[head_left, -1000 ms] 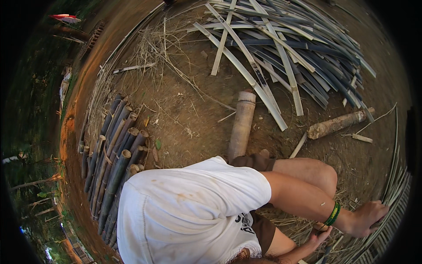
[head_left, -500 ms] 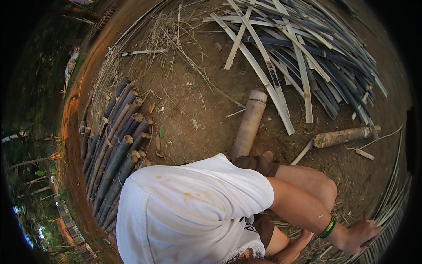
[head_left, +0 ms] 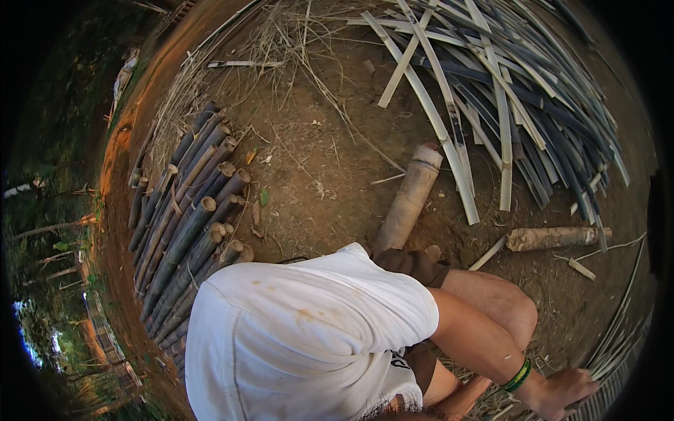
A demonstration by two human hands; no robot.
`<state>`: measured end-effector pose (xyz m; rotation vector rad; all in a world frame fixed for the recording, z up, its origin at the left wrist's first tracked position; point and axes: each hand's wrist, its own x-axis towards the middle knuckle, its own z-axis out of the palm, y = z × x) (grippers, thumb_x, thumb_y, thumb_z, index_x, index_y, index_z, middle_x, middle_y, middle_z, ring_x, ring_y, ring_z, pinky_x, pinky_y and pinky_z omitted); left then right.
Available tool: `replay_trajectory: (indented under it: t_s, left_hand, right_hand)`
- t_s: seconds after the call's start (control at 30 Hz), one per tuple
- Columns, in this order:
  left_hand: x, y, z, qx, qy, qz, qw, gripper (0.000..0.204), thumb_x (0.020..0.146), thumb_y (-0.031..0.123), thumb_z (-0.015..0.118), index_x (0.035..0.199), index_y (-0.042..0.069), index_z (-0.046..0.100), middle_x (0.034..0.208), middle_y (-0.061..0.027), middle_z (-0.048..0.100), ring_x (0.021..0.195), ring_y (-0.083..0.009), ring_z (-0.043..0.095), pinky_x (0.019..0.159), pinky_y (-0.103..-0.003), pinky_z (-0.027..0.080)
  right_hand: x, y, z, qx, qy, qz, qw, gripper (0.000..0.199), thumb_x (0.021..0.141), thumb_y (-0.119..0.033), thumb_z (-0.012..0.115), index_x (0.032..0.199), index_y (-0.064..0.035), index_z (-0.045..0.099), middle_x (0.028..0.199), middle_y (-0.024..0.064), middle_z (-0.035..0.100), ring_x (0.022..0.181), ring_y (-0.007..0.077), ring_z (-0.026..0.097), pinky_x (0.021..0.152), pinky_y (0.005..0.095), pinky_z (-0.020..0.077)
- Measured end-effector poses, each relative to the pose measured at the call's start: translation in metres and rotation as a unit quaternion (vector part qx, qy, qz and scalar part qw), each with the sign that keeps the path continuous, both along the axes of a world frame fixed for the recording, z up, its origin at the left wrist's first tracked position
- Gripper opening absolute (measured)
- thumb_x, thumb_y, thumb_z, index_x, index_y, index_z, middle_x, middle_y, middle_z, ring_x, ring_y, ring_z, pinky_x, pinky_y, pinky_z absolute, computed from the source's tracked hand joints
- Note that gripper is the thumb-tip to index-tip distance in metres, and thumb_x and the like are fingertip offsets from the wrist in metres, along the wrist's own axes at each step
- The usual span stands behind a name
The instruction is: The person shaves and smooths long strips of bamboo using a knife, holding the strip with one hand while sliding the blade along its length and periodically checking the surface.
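Observation:
My left arm, in a white sleeve (head_left: 393, 316) with a green and yellow wristband (head_left: 518, 375), stretches to the lower right. At its end my left hand (head_left: 562, 394) is closed, its fingers curled down at the near ends of thin pale strips (head_left: 612, 344). What lies in its grip is hidden under the fingers. Beside it, close-set narrow slats (head_left: 621, 382) run along the right rim. Behind the left forearm a second limb (head_left: 460, 400) shows in part. My right hand cannot be made out. My bent knee (head_left: 516, 309) is just above the left forearm.
Split bamboo strips (head_left: 505, 140) lie heaped at the upper right. Cut bamboo poles (head_left: 182, 238) are stacked at the left. A thick bamboo piece (head_left: 411, 196) lies by my leg, and a short log (head_left: 554, 238) lies right of it. Dry straw (head_left: 288, 49) covers ground farther off.
My left hand has shifted slightly left and down, still closed at the strips. The view has turned a little, so the strip heap and the thick bamboo piece appear farther right and lower.

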<state>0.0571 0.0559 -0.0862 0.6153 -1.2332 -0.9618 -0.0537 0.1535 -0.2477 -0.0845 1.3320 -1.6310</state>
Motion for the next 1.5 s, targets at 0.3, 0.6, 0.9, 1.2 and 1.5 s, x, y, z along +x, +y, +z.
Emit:
replay_trajectory:
  t_s: [0.3, 0.6, 0.9, 1.2, 1.5]
  left_hand:
    - [-0.02, -0.006, -0.017, 0.036, -0.007, -0.076, 0.996, 0.036, 0.074, 0.015, 0.072, 0.096, 0.002, 0.047, 0.088, -0.0203, 0.053, 0.086, -0.0391, 0.055, 0.074, -0.049, 0.044]
    - [-0.024, 0.0, -0.017, 0.057, -0.021, -0.102, 0.993, 0.04, 0.074, 0.013, 0.071, 0.101, 0.0, 0.045, 0.093, -0.0224, 0.051, 0.089, -0.0399, 0.052, 0.076, -0.049, 0.043]
    - [-0.023, -0.003, -0.005, 0.058, 0.031, 0.035, 0.997, 0.031, 0.076, 0.02, 0.071, 0.092, 0.005, 0.049, 0.081, -0.0172, 0.054, 0.078, -0.0387, 0.057, 0.067, -0.049, 0.045]
    - [-0.022, 0.006, 0.004, 0.068, 0.069, 0.089, 0.991, 0.026, 0.078, 0.026, 0.071, 0.085, 0.009, 0.053, 0.072, -0.0133, 0.057, 0.07, -0.0377, 0.06, 0.06, -0.049, 0.047]
    - [-0.012, 0.015, 0.007, 0.077, 0.056, 0.022, 0.995, 0.025, 0.078, 0.026, 0.071, 0.087, 0.008, 0.056, 0.074, -0.0141, 0.06, 0.071, -0.0373, 0.062, 0.062, -0.048, 0.049]
  right_hand:
    - [0.003, -0.05, 0.065, -0.213, -0.052, -0.047, 0.974, 0.037, 0.088, -0.031, 0.065, 0.111, -0.0056, 0.051, 0.102, 0.0089, 0.056, 0.092, 0.0226, 0.058, 0.077, 0.0358, 0.0519]
    - [0.005, -0.084, 0.123, -0.41, -0.165, -0.058, 0.895, 0.036, 0.088, -0.03, 0.064, 0.111, -0.0055, 0.051, 0.105, 0.0086, 0.055, 0.095, 0.0222, 0.057, 0.079, 0.0356, 0.0513]
    - [0.056, -0.096, 0.143, -0.536, -0.48, -0.008, 0.694, 0.015, 0.093, -0.021, 0.055, 0.097, -0.0067, 0.058, 0.098, 0.004, 0.055, 0.095, 0.0169, 0.056, 0.085, 0.0318, 0.0474]
    - [0.062, -0.098, 0.14, -0.595, -0.569, 0.041, 0.567, 0.012, 0.097, -0.013, 0.051, 0.094, -0.0033, 0.058, 0.086, 0.0019, 0.049, 0.083, 0.0133, 0.053, 0.083, 0.0298, 0.0433]
    - [0.041, -0.068, 0.107, -0.311, 0.093, -0.055, 0.944, 0.011, 0.096, -0.014, 0.052, 0.094, -0.003, 0.051, 0.087, 0.0034, 0.049, 0.08, 0.0151, 0.052, 0.077, 0.0322, 0.0449]
